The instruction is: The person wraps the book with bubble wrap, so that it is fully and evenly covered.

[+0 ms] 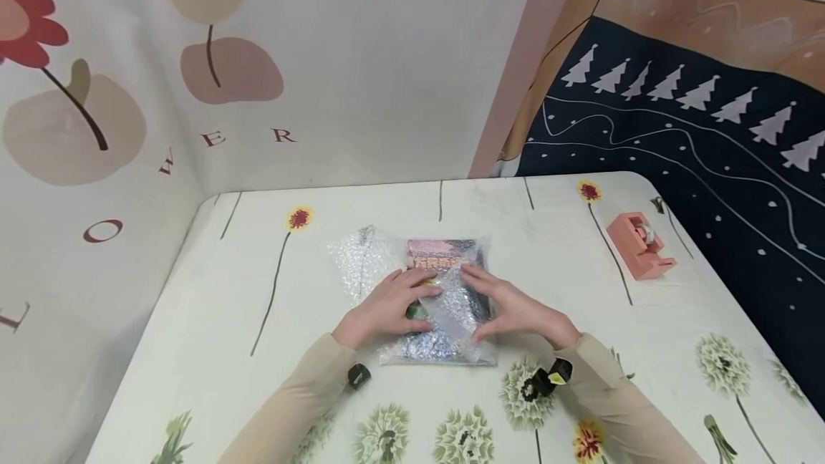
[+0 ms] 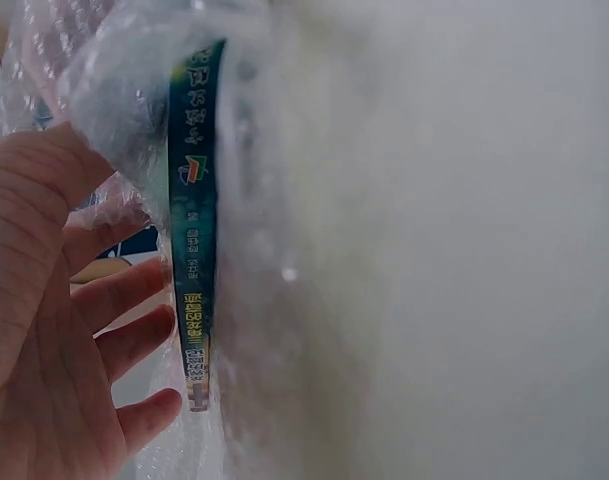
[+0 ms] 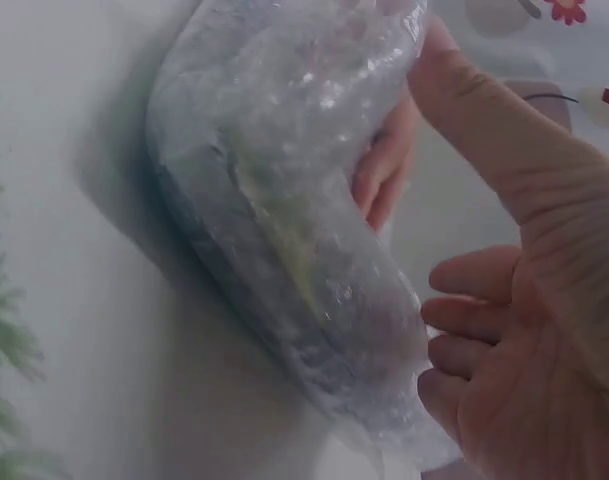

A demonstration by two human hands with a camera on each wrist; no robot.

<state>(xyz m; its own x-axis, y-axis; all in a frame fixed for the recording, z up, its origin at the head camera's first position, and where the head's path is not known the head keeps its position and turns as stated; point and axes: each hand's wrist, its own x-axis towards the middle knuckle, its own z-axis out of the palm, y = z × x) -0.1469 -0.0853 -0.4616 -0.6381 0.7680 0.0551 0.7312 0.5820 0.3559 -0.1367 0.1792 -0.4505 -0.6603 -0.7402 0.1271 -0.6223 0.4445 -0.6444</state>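
Note:
A book [image 1: 445,248] with a pictured cover lies on the table, with bubble wrap [image 1: 454,299] around it. To its left spreads a loose flap of the wrap. My left hand [image 1: 389,303] rests on the left part of the package, fingers spread over the cover. On the right side, my right hand [image 1: 515,306] touches the wrap with its fingertips and thumb apart. The left wrist view shows the dark green spine [image 2: 196,230] beside the left fingers. In the right wrist view the cloudy wrap [image 3: 314,220] hides most of the book.
A coral tape dispenser [image 1: 638,248] with a roll in it stands at the right of the table. The tablecloth [image 1: 258,271] is white with printed flowers. Printed fabric walls [image 1: 387,92] rise behind and at the left; a dark patterned cloth [image 1: 709,163] hangs at the right.

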